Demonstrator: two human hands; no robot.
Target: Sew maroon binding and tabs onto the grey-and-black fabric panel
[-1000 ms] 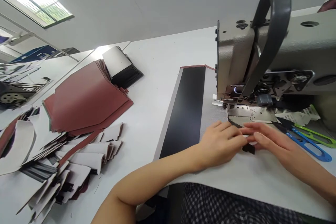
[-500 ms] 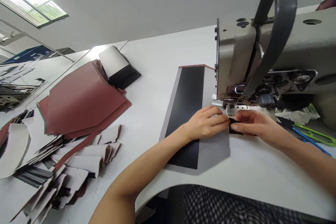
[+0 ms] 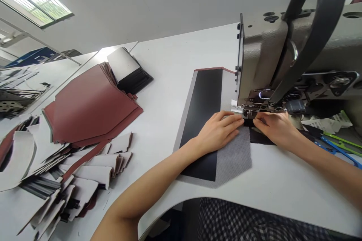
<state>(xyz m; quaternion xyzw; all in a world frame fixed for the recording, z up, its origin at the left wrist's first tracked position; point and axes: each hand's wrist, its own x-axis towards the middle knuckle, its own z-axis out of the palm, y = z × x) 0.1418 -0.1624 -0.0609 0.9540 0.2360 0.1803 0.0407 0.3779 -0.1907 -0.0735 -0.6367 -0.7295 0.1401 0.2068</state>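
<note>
The left hand (image 3: pixel 217 131) is lying flat and open, not gripping anything, pressed down on a grey mesh panel (image 3: pixel 233 160) with a long black strip (image 3: pixel 200 120) along it. The panel sits right up against the front of the sewing machine (image 3: pixel 263 49). The right hand (image 3: pixel 275 128) is curled over a small black fabric piece (image 3: pixel 261 137) just beside the presser foot (image 3: pixel 249 113), but can't tell if it's pinching or only pressing. Left of the machine on the worktop (image 3: pixel 169 52) there's a stack of red leather pieces (image 3: pixel 90 105), a messy pile of white-backed cut pieces (image 3: pixel 85 169) and a black stack (image 3: pixel 132 81). Right of the machine, blue and green snips (image 3: pixel 338 150) lie beside some paper tags (image 3: pixel 326 124)
</note>
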